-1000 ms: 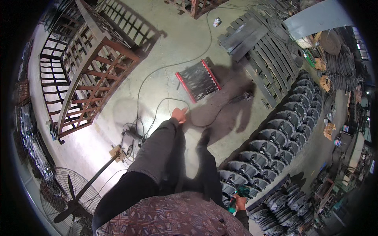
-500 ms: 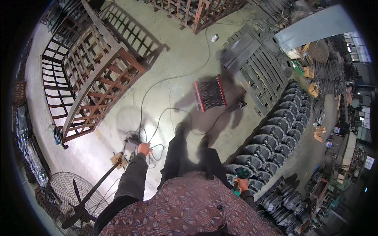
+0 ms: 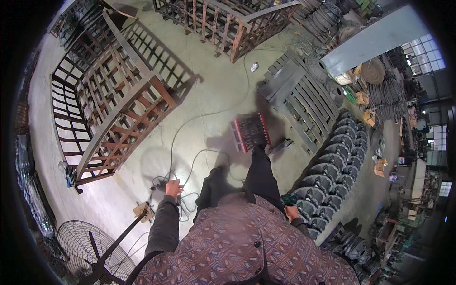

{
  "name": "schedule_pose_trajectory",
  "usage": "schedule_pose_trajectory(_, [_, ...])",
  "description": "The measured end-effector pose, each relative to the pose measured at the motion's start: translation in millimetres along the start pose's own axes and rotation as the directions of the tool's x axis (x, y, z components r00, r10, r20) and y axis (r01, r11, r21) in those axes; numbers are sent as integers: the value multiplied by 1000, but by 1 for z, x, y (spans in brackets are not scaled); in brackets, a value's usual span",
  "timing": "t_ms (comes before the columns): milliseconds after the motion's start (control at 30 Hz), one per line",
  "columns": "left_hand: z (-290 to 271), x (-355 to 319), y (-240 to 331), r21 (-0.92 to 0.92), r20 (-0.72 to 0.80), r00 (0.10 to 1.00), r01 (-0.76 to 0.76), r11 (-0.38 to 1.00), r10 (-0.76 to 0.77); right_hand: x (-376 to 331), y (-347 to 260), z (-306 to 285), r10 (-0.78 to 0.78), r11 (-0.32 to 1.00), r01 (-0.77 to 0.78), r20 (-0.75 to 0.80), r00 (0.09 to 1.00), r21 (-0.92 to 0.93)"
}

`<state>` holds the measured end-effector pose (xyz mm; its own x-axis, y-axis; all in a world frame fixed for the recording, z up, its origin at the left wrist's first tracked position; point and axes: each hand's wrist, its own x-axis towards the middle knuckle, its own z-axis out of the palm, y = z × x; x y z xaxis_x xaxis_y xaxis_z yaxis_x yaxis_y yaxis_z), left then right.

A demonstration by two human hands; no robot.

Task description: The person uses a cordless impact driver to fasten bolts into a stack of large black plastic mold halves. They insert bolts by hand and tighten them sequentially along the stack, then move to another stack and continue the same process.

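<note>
- Our left hand (image 3: 174,188) hangs over the concrete floor (image 3: 209,95), its fingers spread loosely and holding nothing.
- Just beyond it, a thin grey cable (image 3: 190,164) lies in loops on the floor and runs far toward the rusty metal racks (image 3: 118,109).
- Our right hand (image 3: 290,212) is at our right side with its grip closed around a small dark green tool (image 3: 288,200); we cannot tell what kind of tool it is.
- Close to the right of this hand, a long row of dark cast metal parts (image 3: 332,166) runs from near to far.
- In front of our legs, a small red crate (image 3: 250,131) stands on the floor, beside a grey pallet (image 3: 297,97).
- At the near left, a standing fan (image 3: 88,249) leans over the floor.
</note>
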<state>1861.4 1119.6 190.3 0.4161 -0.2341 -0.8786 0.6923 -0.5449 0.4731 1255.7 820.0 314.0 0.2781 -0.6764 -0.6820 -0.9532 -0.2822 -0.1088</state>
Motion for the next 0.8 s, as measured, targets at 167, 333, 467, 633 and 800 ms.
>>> schedule_pose_trajectory(167, [-19,-4,-31,-104,-68,996,58,993,-65,51,0,-9,154,905,-164,56,986,393])
schedule_pose_trajectory(333, [-7,-13,-59,17,-108,977,189,982,-186,75,17,-31,-3,926,21,-47,999,377])
schedule_pose_trajectory(467, [36,-25,-31,-59,-94,977,186,981,-191,101,44,-58,32,915,-36,17,999,402])
schedule_pose_trajectory(633, [109,-68,41,-75,-189,981,-62,995,46,161,76,-103,163,969,-204,258,952,142])
schedule_pose_trajectory(800, [171,-112,66,-56,-267,963,-41,998,25,240,104,-167,-134,931,43,228,964,363])
